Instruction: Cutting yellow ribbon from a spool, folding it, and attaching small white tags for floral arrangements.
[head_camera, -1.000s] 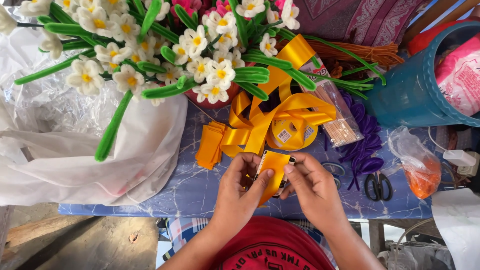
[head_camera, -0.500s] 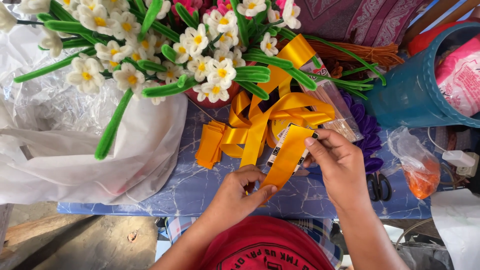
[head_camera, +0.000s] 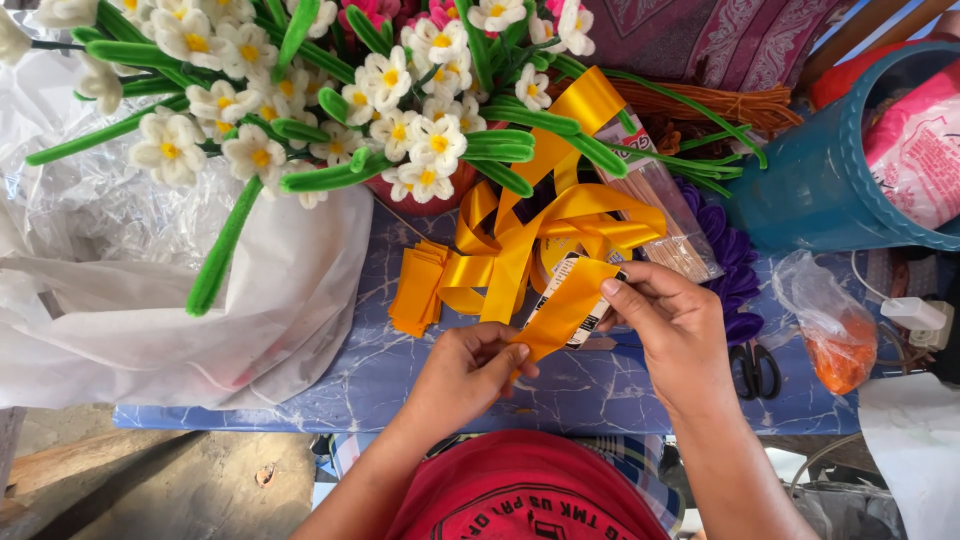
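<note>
Ribbon (head_camera: 560, 310), yellow-orange satin, stretched between both hands over blue marbled table (head_camera: 620, 385). Left hand (head_camera: 465, 375) pinching lower end of strip between thumb and fingers, fist loosely curled, knuckles up. Right hand (head_camera: 680, 325) gripping upper end, thumb on top, fingertips tucked under, also pressing against a small flat black-and-white object half hidden beneath the strip (kind unclear). Rest of ribbon looping up in loose coils (head_camera: 560, 220) toward the flowers, plus a stack of cut ribbon pieces (head_camera: 415, 290) lying flat just left of the coils. Behind coils, bunch of white pipe-cleaner flowers (head_camera: 400, 90) with yellow centres and green fuzzy stems, leaning over the table's far edge. White plastic sheet (head_camera: 200, 310) crumpled at left, draped off table edge, one green stem lying across it. Clear packet of thin wooden sticks (head_camera: 670, 215) just right of the coils, touching purple fuzzy wires (head_camera: 735, 270). Black-handled scissors (head_camera: 755, 370) flat on table just beside right wrist. Clear bag with orange contents (head_camera: 835, 335) further right. Teal plastic basket (head_camera: 830, 190) at upper right, pink packet inside. Orange-brown pipe cleaners (head_camera: 720, 105) bundled behind it. Red shirt (head_camera: 520, 500) at bottom centre.
</note>
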